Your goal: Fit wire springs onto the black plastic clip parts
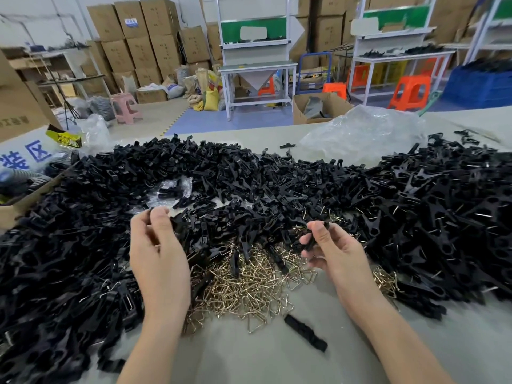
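Two hands hover above the grey counter (249,358). Right hand (336,252) fingers grip one black plastic clip part (314,241); left hand (158,245) fingers pinch a small black piece (151,211). Gold triangular wire springs (249,284) lie heaped near, between them.

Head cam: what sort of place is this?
Probably a small factory's assembly floor or warehouse: stacked cardboard boxes along the back wall, white-framed workbenches with plastic stools, and a work table heaped with black plastic clip parts and wire springs.

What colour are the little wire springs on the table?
Shiny gold, like brass; the head view shows the springs best.
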